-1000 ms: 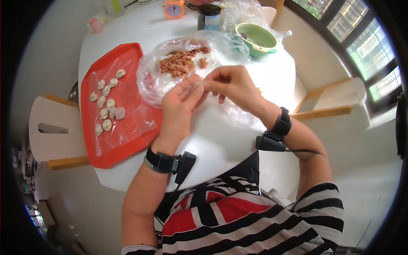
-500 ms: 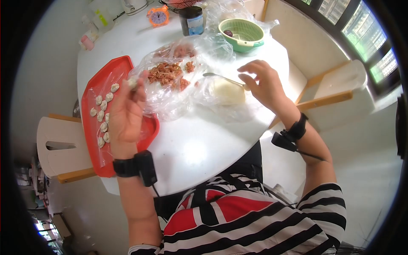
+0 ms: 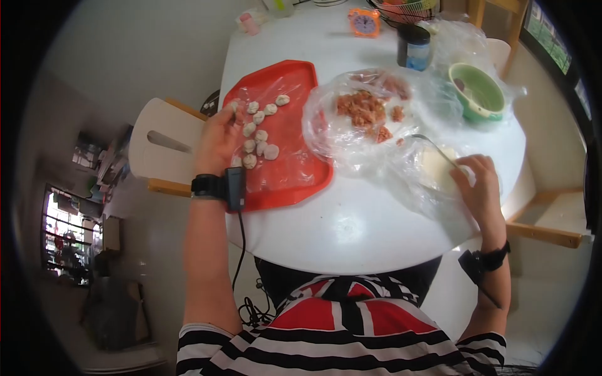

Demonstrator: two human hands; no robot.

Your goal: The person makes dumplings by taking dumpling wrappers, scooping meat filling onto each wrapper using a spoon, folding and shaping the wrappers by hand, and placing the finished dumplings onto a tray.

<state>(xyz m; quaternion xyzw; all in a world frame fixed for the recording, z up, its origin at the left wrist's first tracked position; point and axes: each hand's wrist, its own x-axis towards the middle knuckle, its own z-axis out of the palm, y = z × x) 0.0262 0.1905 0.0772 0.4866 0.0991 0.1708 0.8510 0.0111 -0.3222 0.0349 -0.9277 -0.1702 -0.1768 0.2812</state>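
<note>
- Over the left edge of the red tray, the left hand is held with its fingers partly curled; a pale dumpling is seen at the fingertips, but whether it is gripped or loosely touched cannot be told.
- Just right of that grip, more dumplings are found in a loose cluster, set on the clear plastic sheet with which the tray is lined.
- At the right hand, thumb and fingers are bent in toward each other, nearly closed, around the near end of a thin metal utensil; firmness of hold cannot be told.
- From the right grip, the utensil is pointed away and to the left, across the pale stack in thin clear plastic.
- Beyond and to the left of the right grip, chopped meat filling is seen in an opened plastic bag, one main heap with smaller lumps beside it.
- Farther beyond the right grip, a green basket is noted, with a dark-lidded jar to its left and an orange clock left of the jar.
- Between the two grips, glare is observed on the white table.
</note>
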